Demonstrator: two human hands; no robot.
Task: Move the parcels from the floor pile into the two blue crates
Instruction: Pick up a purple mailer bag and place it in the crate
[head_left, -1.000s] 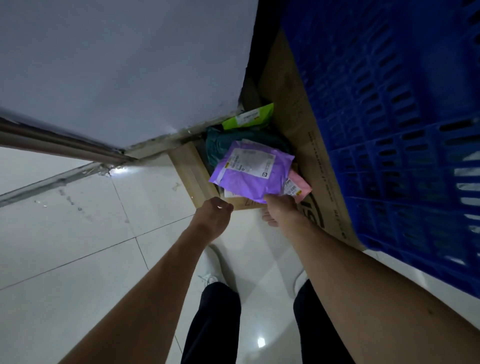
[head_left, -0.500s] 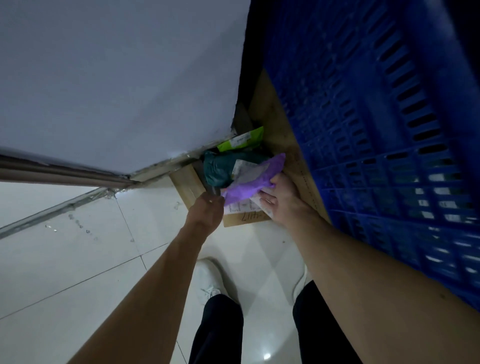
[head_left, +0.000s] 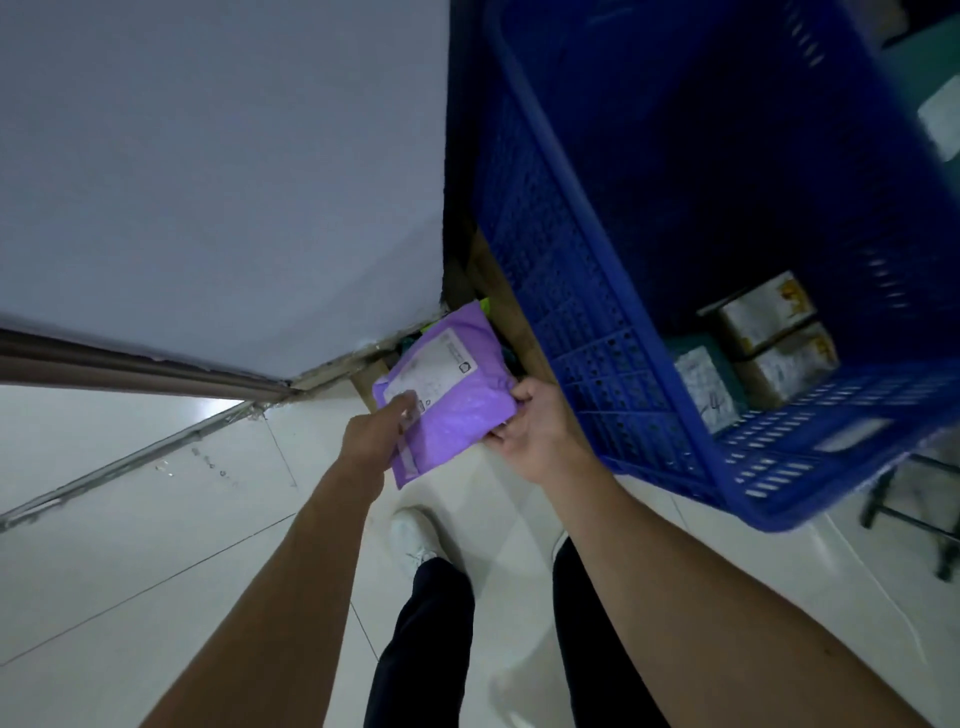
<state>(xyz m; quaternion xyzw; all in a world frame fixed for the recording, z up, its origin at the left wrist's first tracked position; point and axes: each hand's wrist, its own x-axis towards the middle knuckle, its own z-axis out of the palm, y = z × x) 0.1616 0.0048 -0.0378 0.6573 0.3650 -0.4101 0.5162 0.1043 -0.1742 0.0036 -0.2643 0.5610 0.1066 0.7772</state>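
A purple parcel (head_left: 457, 400) with a white label hangs above the floor, held by both hands. My left hand (head_left: 375, 434) grips its left edge, thumb on the label. My right hand (head_left: 530, 423) grips its right edge. Behind the parcel, slivers of a green parcel (head_left: 487, 306) and a teal one (head_left: 408, 344) show in the floor pile by the wall corner. The blue crate (head_left: 613, 322) stands close on the right. Inside it lie two tan boxes (head_left: 763, 312) (head_left: 789, 364) and a white-labelled packet (head_left: 701, 384).
A grey wall (head_left: 218, 182) fills the upper left, with a metal floor rail (head_left: 130, 462) below it. A cardboard sheet (head_left: 509, 312) leans between pile and crate. White floor tiles (head_left: 156, 545) lie underfoot, with my white shoe (head_left: 413, 535). A dark metal frame (head_left: 924, 514) stands at far right.
The purple parcel has been lifted off the pile and now faces up between both hands. My left hand has taken hold of it. The view has swung up, showing the crate's inside.
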